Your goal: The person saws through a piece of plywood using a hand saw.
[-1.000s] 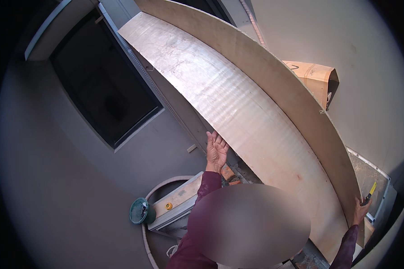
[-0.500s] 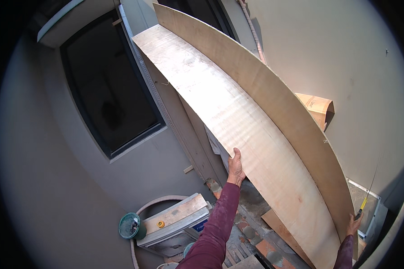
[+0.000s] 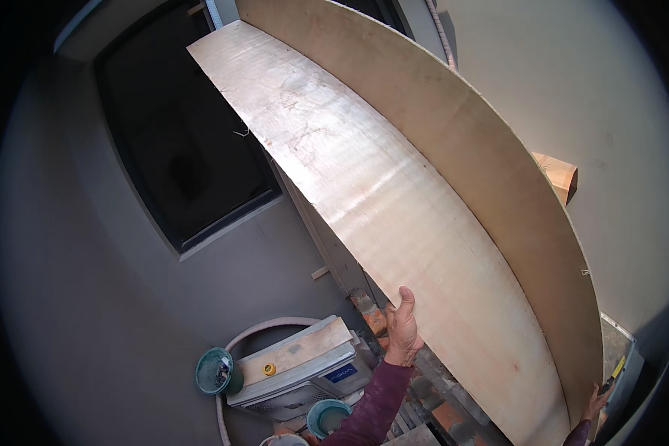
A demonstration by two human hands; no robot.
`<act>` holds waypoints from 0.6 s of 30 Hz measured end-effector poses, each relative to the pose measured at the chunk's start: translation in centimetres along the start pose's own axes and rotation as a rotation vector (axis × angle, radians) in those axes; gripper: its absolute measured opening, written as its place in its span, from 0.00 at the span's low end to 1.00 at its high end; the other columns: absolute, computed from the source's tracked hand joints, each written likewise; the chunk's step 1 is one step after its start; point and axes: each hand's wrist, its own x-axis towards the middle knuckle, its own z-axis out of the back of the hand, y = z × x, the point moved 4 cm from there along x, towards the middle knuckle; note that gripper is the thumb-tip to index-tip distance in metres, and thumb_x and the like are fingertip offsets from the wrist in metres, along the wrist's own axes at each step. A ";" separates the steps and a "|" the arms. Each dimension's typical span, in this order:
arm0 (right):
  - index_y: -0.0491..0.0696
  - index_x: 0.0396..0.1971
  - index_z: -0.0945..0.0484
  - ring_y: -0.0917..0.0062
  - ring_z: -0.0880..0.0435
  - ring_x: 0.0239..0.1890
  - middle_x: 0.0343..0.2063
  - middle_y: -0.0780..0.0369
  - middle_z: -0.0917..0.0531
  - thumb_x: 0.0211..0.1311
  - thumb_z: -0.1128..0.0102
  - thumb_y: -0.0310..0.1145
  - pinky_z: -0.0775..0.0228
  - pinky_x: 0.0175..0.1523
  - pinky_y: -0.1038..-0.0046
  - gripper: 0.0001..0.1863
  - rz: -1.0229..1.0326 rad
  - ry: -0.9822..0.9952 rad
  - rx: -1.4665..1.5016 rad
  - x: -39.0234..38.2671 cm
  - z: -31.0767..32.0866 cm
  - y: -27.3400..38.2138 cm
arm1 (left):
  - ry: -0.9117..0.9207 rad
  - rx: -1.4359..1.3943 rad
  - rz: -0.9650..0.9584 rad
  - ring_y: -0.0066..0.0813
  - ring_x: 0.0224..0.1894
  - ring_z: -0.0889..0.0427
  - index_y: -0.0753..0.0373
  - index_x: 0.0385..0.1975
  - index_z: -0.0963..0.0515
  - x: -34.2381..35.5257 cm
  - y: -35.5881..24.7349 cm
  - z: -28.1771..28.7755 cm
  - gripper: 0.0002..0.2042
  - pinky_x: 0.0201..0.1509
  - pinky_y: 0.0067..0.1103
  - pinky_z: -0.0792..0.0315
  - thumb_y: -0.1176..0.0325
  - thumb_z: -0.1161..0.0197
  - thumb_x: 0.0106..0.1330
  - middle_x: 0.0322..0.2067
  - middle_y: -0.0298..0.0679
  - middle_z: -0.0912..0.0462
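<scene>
Two long plywood panels, one lying flat and one standing along its edge, form an L-shaped plywood piece (image 3: pixel 394 215) that slants across the view from upper left to lower right. My left hand (image 3: pixel 403 327) grips the near left edge of the flat panel, thumb on top and fingers underneath. At the lower right, my right hand (image 3: pixel 595 404) is at the outer side of the upright panel (image 3: pixel 490 149), closed around a yellow-and-black hand tool (image 3: pixel 614 375). Part of that hand is cut off by the panel.
An air-conditioner unit (image 3: pixel 327 372) stands lower left, with a board, a small yellow roll (image 3: pixel 270 369) and a green bucket (image 3: pixel 214 370) beside it. Another green bucket (image 3: pixel 328 418) is near my left forearm. A dark window (image 3: pixel 178 126) and a cardboard box (image 3: pixel 559 177) are beyond.
The plywood piece has shifted lower right at its near end, and its far end now overlaps the window. Both hands have moved lower with it, still gripping.
</scene>
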 end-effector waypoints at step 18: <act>0.43 0.68 0.43 0.55 0.31 0.63 0.61 0.46 0.31 0.62 0.36 0.43 0.42 0.66 0.62 0.39 0.136 0.197 0.132 3.4 -8.5 15.1 | -0.200 0.100 -0.152 0.42 0.54 0.20 0.68 0.62 0.38 2.3 -5.2 4.5 0.29 0.55 0.39 0.21 0.49 0.51 0.74 0.56 0.48 0.25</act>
